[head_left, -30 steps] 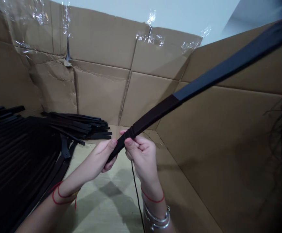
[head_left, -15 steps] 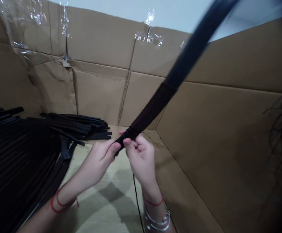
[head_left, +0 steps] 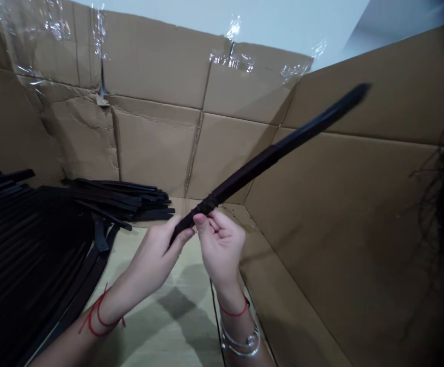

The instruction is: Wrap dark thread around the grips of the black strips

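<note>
A long black strip (head_left: pixel 313 130) slants up to the right from my hands, its far end in the air. Its middle stretch has a dark brownish wrapping (head_left: pixel 246 172), with raised cord turns (head_left: pixel 207 204) at the lower end. My left hand (head_left: pixel 156 252) is closed around the strip's lower end, thumb along it. My right hand (head_left: pixel 222 244) is closed in a pinch right beside the cord turns, thumb tip at the strip. A thin black cord (head_left: pixel 214 306) hangs below my right hand; the spot where it enters the fingers is hidden.
Many black strips (head_left: pixel 23 244) lie piled at the left, with a smaller bundle (head_left: pixel 126 196) behind them. Tall cardboard walls (head_left: pixel 156 148), patched with clear tape (head_left: pixel 233 61), stand at the back and right. Below my hands is a pale work surface (head_left: pixel 160 331).
The strip has swung down to a flatter slant and turned to show its narrow edge. Its far end has come into view. Both hands stay at the cord turns, with my left slightly lower.
</note>
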`<state>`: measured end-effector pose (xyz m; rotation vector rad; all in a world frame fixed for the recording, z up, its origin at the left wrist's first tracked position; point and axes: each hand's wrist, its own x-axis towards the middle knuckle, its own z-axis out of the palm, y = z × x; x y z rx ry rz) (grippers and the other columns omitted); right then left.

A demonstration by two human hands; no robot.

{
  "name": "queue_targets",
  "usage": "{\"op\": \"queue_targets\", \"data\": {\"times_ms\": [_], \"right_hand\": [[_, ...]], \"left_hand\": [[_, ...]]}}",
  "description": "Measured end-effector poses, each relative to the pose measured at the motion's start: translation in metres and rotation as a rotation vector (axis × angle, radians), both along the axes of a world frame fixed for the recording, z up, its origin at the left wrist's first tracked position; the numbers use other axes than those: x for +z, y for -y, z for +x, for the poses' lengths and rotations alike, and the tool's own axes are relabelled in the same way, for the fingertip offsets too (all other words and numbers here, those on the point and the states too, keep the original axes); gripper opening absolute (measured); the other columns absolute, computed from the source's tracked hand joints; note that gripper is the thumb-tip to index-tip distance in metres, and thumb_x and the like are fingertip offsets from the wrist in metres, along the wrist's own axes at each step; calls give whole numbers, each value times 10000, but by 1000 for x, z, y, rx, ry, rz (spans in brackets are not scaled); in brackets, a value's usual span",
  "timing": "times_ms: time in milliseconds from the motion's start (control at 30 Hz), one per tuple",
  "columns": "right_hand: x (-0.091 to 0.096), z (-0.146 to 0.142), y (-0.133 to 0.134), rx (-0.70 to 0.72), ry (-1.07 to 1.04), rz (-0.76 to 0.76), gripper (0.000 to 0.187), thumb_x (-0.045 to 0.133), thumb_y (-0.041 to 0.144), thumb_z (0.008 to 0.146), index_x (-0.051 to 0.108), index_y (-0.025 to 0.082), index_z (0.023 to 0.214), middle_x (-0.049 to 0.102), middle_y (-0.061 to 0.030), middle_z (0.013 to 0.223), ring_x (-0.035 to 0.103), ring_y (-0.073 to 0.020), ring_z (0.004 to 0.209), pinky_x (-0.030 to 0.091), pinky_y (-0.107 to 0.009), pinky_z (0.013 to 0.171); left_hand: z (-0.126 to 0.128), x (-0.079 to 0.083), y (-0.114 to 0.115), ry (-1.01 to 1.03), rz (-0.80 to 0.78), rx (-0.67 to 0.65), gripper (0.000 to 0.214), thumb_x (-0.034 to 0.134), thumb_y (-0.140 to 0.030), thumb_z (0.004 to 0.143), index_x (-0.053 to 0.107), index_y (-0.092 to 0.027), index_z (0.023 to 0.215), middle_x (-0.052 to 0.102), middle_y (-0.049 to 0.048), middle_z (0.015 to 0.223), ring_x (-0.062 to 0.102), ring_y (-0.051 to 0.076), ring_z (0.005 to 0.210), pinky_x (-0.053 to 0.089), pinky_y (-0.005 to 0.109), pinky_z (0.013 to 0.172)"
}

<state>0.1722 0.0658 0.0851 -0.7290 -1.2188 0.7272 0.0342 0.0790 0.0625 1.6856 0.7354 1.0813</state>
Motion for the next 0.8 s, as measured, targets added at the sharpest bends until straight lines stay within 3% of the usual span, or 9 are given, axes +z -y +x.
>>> {"op": "queue_targets", "data": {"times_ms": [133,167,300,433,467,567,600,733,800], "right_hand": [[2,-3,9,184,135,-23,313,735,435,778,756,171,944,602,-1,579,606,-155,571,500,-244,502],[2,-3,11,144,138,0,286,728,412,793,758,171,944,633,-15,612,629,-165,606,521,-254,534],[1,0,13,-65,85,69,271,716,386,817,752,174,982,707,-55,766,652,-161,683,537,-248,600],[1,7,9,43,131,39,322,812,451,689,764,170,837,638,-3,602,541,-104,498,431,-193,435],[1,8,9,-24,120,72,294,812,439,693,758,170,797,632,0,596,533,-100,494,426,-192,435],[1,5,12,-259,102,176,212,738,390,793,748,178,809,637,-8,631,566,-116,553,462,-208,505],[1,3,15,-238,132,172,219,714,396,813,748,180,826,628,-8,626,571,-124,561,464,-216,510],[3,-1,24,-116,254,70,337,653,464,845,699,161,704,501,20,522,452,-107,467,366,-218,423],[2,-3,23,-284,254,88,399,610,459,877,633,162,612,412,43,486,353,-89,443,307,-216,408]], "left_hand": [[-3,0,-5,-10,-262,-471,578,337,-753,841,447,-203,702,309,-90,450,276,74,342,261,204,358],[-2,0,-5,-22,-251,-477,591,351,-769,824,455,-200,702,326,-85,446,293,78,347,269,207,365],[1,-1,-1,-10,78,129,514,527,-684,811,507,-172,771,411,-51,557,363,86,497,246,191,449],[-3,-1,5,-96,-84,-302,635,229,-795,825,438,-204,724,310,-82,484,254,83,401,226,212,392],[-3,0,8,-111,-59,-281,616,236,-778,840,438,-206,733,344,-73,494,287,89,410,255,215,407],[-4,6,14,-119,212,221,495,406,-669,877,450,-199,730,444,-26,592,396,115,541,301,223,501],[-4,8,15,-120,229,264,482,418,-648,884,449,-197,715,444,-22,593,397,117,547,297,224,504],[-3,10,16,-93,-129,-252,565,219,-656,925,467,-196,710,366,-53,465,326,100,391,274,226,414],[0,8,14,-63,-94,-112,531,296,-657,911,475,-195,721,402,-39,491,354,103,411,269,222,420]]}}
